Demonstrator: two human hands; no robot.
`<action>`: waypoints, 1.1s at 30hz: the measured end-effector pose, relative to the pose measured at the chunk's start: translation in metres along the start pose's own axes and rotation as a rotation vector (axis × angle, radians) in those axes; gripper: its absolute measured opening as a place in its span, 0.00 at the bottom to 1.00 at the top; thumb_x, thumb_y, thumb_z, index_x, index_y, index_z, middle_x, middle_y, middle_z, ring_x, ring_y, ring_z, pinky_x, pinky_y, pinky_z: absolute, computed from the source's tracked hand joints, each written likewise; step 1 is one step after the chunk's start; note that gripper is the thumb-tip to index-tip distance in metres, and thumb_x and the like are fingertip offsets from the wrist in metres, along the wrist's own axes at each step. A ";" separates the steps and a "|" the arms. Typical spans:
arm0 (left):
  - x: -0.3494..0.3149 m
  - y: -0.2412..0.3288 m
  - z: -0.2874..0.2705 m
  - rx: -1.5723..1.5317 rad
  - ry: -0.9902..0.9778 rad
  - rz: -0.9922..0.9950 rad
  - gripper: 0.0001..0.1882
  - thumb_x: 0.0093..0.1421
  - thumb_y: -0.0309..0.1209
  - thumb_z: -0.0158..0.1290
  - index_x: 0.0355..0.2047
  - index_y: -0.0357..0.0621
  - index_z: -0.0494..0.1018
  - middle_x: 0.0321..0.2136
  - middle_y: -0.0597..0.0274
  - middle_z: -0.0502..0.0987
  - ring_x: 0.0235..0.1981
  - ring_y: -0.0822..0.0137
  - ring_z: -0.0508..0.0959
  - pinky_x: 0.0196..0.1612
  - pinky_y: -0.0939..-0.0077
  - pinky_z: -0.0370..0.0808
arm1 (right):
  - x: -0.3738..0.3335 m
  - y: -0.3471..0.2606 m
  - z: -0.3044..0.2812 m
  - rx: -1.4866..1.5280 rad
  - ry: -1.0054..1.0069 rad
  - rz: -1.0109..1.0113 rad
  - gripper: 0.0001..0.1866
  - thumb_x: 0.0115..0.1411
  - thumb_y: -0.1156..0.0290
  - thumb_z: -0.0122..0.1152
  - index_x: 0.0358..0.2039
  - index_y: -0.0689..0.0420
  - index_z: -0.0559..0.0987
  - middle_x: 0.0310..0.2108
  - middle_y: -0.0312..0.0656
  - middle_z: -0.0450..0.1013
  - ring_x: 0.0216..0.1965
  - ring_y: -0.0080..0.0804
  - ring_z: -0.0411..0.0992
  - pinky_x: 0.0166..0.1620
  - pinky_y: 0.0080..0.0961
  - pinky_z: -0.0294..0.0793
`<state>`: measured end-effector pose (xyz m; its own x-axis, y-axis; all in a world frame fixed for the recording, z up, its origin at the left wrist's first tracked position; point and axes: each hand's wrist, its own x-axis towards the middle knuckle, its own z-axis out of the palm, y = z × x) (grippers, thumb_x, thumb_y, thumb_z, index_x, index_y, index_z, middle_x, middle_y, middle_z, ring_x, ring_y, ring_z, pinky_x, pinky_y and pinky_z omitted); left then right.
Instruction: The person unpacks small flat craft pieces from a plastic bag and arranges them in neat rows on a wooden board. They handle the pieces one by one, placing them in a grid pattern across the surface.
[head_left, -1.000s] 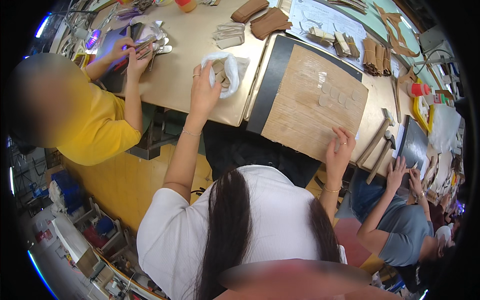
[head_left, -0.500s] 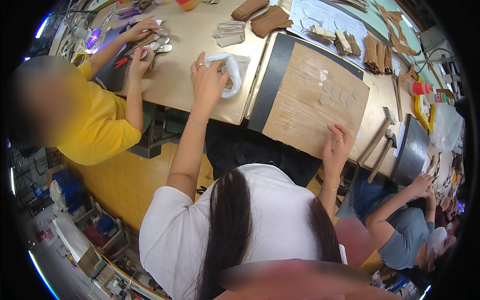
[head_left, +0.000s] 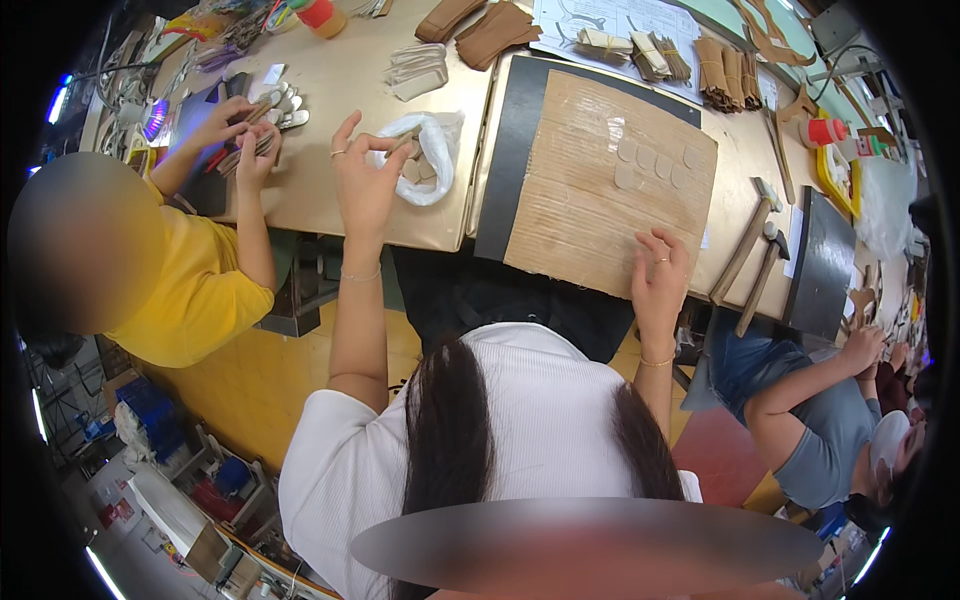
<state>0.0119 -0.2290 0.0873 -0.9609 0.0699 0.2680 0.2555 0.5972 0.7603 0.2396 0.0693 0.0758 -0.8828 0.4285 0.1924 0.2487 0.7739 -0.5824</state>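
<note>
My left hand (head_left: 365,185) is raised at the near left rim of a white plastic bag (head_left: 452,140), its thumb and a finger pinched together. Whatever is between those fingertips is too small to make out. Small tan rounded pieces (head_left: 422,170) lie inside the bag. My right hand (head_left: 660,272) hovers over the near right edge of a cardboard sheet (head_left: 570,200), fingers loosely bent and apart, holding nothing that I can see. Several small rounded pieces (head_left: 645,160), close to the cardboard's colour, are laid in rows on its right half.
Under the cardboard is a black board (head_left: 492,220). Two hammers (head_left: 745,245) lie to its right, beside another black slab (head_left: 822,265). Brown strip bundles (head_left: 725,75) and a printed sheet (head_left: 560,25) are behind. Co-workers sit left, in a yellow shirt (head_left: 205,290), and right.
My left hand has come up out of the bag and stands to its left, uncovering the pieces inside. My right hand stays near the cardboard's edge. The whole view has shifted slightly.
</note>
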 end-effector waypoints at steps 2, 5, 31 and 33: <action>0.003 0.007 -0.007 -0.237 -0.017 -0.030 0.12 0.48 0.30 0.66 0.27 0.38 0.75 0.43 0.49 0.76 0.46 0.61 0.75 0.50 0.70 0.70 | -0.002 -0.005 0.004 -0.005 -0.013 -0.006 0.11 0.56 0.76 0.59 0.41 0.57 0.78 0.46 0.46 0.69 0.50 0.44 0.66 0.55 0.40 0.60; -0.002 0.022 -0.008 -0.661 -0.263 -0.258 0.12 0.51 0.26 0.65 0.32 0.37 0.73 0.34 0.50 0.79 0.34 0.67 0.79 0.39 0.82 0.73 | -0.009 -0.014 0.009 -0.045 -0.050 -0.045 0.11 0.55 0.75 0.60 0.41 0.57 0.78 0.46 0.45 0.70 0.50 0.43 0.66 0.55 0.40 0.60; -0.084 0.085 0.065 -0.871 -0.979 -0.664 0.14 0.59 0.25 0.56 0.45 0.33 0.71 0.27 0.61 0.76 0.23 0.75 0.77 0.27 0.85 0.75 | 0.000 -0.052 -0.002 0.329 -0.018 -0.168 0.15 0.49 0.78 0.66 0.40 0.57 0.78 0.42 0.43 0.71 0.44 0.42 0.69 0.46 0.34 0.69; -0.087 0.087 0.064 -0.909 -0.988 -0.664 0.14 0.62 0.26 0.54 0.46 0.33 0.72 0.29 0.60 0.77 0.26 0.74 0.77 0.30 0.83 0.76 | 0.001 -0.056 0.001 0.368 -0.079 -0.180 0.17 0.48 0.77 0.68 0.40 0.58 0.78 0.42 0.43 0.71 0.43 0.42 0.69 0.45 0.33 0.71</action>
<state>0.1113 -0.1317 0.0921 -0.5130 0.7115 -0.4803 -0.6243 0.0749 0.7776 0.2246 0.0262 0.1077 -0.9306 0.2534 0.2640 -0.0586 0.6089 -0.7910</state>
